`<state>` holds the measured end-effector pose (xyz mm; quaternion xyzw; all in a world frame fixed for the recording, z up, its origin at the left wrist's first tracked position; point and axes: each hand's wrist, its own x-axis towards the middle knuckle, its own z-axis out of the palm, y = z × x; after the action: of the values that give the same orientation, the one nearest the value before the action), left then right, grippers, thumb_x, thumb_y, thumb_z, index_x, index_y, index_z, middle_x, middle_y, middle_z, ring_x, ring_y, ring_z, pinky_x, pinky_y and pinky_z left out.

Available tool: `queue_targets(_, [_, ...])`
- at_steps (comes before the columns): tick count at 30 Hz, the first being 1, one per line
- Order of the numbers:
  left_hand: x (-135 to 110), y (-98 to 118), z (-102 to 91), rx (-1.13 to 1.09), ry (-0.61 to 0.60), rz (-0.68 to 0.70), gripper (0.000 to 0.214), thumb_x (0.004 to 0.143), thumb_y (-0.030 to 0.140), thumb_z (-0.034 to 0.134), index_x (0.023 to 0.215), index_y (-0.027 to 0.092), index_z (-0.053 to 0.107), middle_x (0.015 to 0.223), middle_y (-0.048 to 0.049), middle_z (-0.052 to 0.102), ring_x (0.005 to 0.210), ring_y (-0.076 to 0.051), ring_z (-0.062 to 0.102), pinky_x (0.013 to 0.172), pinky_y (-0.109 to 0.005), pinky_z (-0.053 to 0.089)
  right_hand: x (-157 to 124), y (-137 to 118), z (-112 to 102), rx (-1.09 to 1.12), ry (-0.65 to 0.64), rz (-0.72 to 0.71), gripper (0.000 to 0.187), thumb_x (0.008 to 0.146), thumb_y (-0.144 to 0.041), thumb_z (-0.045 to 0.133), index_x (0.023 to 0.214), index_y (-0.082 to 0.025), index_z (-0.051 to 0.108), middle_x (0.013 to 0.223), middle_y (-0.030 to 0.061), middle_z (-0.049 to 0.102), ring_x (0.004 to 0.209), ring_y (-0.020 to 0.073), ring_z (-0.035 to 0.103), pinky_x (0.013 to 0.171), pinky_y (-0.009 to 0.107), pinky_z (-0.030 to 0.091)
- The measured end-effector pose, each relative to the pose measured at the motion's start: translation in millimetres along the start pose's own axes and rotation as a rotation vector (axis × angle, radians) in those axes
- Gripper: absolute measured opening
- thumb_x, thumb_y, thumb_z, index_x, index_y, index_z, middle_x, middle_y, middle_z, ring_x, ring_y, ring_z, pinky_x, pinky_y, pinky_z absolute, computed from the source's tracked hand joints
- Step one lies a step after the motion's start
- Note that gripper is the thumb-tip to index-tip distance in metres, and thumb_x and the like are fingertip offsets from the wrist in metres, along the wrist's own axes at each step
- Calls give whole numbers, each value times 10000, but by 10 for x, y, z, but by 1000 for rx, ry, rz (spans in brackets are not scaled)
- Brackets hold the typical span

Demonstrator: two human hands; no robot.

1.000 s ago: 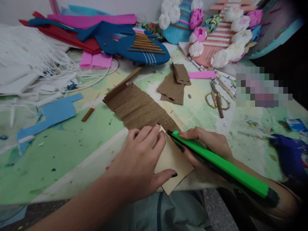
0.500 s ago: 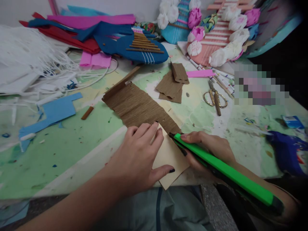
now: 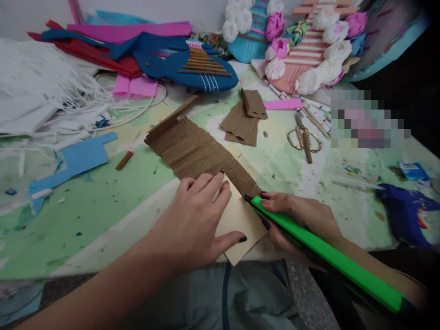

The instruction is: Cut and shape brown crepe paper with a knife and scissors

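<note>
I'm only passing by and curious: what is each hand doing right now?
Left hand: open, pressed flat on the tan card.
Right hand: closed around the green cutter, its tip at the card's edge.

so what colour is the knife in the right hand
Bright green knife with a dark tip, held in the right hand; head view.

1. Brown crepe paper (image 3: 202,156) is looking matt, finely ribbed and rough.
2. Tan card (image 3: 240,224) is reading smooth and matt (stiff enough to be overhanging the edge flat).
3. Green cutter (image 3: 326,261) is showing smooth plastic with a slight sheen.
4. Scissors (image 3: 304,137) are glinting as glossy, gold-toned metal.
5. Table top (image 3: 103,206) is looking matt, blotchy and paint-stained.
</note>
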<state>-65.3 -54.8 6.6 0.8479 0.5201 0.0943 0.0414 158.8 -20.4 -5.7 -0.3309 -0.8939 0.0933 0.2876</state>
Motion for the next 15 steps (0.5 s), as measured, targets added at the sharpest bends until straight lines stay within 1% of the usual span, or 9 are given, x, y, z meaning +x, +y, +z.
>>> queue_targets(3, [-1, 1, 5, 7, 2, 4, 682, 812, 603, 530, 1246, 78, 522, 1335, -198, 508, 1169, -366, 464, 918, -513, 398, -38, 5, 20, -71, 23, -13, 225, 736, -166, 551, 941, -258, 540, 850, 9, 742, 783, 217, 729, 701, 303, 593])
queue_targets(7, [-5, 4, 6, 13, 6, 8, 686, 812, 609, 526, 1240, 74, 529, 1328, -200, 512, 1162, -366, 467, 908, -513, 404, -49, -20, -12, -69, -13, 12, 242, 728, -167, 537, 955, -250, 552, 893, 23, 746, 800, 218, 729, 743, 304, 591])
queue_targets(9, [-6, 4, 7, 11, 2, 7, 691, 812, 611, 527, 1243, 71, 527, 1323, -200, 514, 1159, -367, 468, 903, -515, 407, -52, -44, -52, -67, -15, 15, 233, 736, -178, 533, 957, -247, 556, 888, 37, 745, 801, 225, 730, 716, 307, 594])
queue_targets(12, [-4, 1, 10, 10, 3, 7, 694, 811, 611, 529, 1248, 72, 524, 1323, -197, 514, 1158, -367, 468, 899, -515, 408, -103, -55, -98, -43, -22, -27, 247, 730, -167, 546, 964, -246, 552, 836, 40, 736, 832, 242, 727, 681, 304, 593])
queue_targets(14, [-3, -1, 11, 13, 3, 5, 693, 811, 608, 533, 1249, 72, 524, 1327, -198, 513, 1160, -369, 468, 896, -517, 408, -184, -32, -96, -33, -33, -12, 284, 729, -167, 574, 1001, -246, 561, 873, 45, 732, 900, 261, 714, 737, 327, 592])
queue_targets(15, [-2, -1, 10, 14, 3, 4, 692, 811, 606, 535, 1249, 71, 525, 1329, -199, 512, 1161, -370, 468, 894, -518, 408, -236, -12, -85, -14, -49, 26, 299, 736, -178, 594, 1026, -249, 569, 924, 49, 729, 946, 273, 702, 784, 349, 587])
